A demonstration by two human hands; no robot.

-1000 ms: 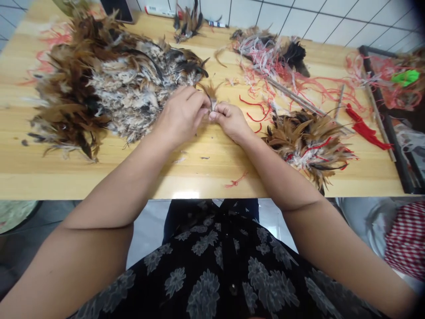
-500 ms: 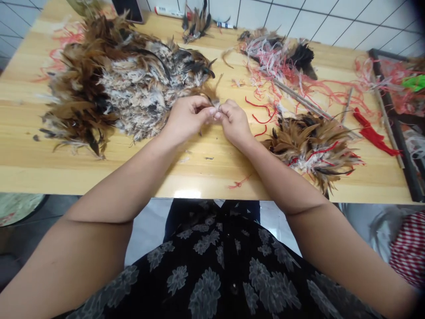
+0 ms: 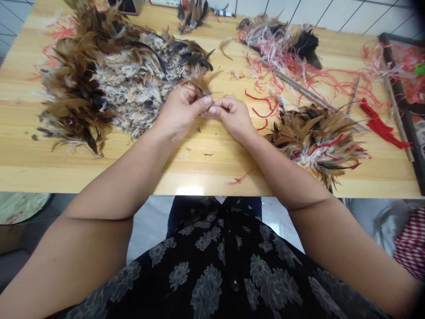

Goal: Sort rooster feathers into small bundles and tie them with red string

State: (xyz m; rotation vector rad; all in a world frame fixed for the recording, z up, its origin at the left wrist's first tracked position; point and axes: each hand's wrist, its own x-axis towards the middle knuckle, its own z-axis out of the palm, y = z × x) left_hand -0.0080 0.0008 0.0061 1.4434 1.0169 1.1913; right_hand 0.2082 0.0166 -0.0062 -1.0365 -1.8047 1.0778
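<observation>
My left hand [image 3: 182,110] is closed in a pinch on brown feathers [image 3: 206,82], whose wispy tips fan out above its fingers. Against its fingertips my right hand [image 3: 235,118] is also pinched shut; whatever lies between its thumb and finger is too small to make out. Just left of my hands spreads a big pile of feathers [image 3: 133,93], pale and fluffy in the middle, brown and black around. To the right of my right wrist lies a bundle of brown feathers [image 3: 308,133] with red ties at its white quill ends.
Short red strings [image 3: 262,109] lie beyond my right hand. Pink and white plastic strands [image 3: 265,44] tangle with dark feathers at the back. Thin sticks [image 3: 303,91], a red strip bundle [image 3: 381,124] and a dark-framed tray [image 3: 403,99] are on the right. A phone [image 3: 123,6] lies at the back.
My fingertips have drawn slightly apart and shifted a little left. The brown feather tips at my left hand now show more. The view has tilted slightly downward.
</observation>
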